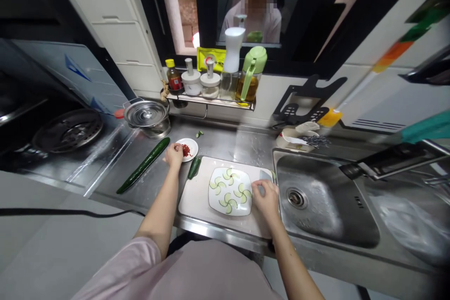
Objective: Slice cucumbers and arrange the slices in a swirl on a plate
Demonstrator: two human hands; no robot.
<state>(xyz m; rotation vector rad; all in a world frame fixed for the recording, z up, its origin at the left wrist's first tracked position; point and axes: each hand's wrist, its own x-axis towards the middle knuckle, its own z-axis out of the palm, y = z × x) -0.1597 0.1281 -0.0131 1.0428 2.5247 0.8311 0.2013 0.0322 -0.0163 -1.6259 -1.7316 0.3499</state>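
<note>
My left hand [174, 154] is closed in a pinch at the near edge of a small white dish [190, 147] holding red chopped chilli. My right hand [266, 196] rests with curled fingers on the right edge of a square white plate [218, 206] carrying several curved cucumber slices arranged in pinwheels. The plate sits on a white cutting board [192, 199]. A knife blade [265, 176] lies just beyond my right hand; whether the hand grips it is unclear. A cucumber piece [193, 167] lies at the board's left edge, and a whole cucumber [144, 165] lies on the steel counter.
A steel sink [316, 206] lies right of the board. A lidded pot [146, 116] and a stove pan [66, 130] stand at the left. A rack [211, 98] with bottles and jars runs along the back wall. A window reflection of a person shows above.
</note>
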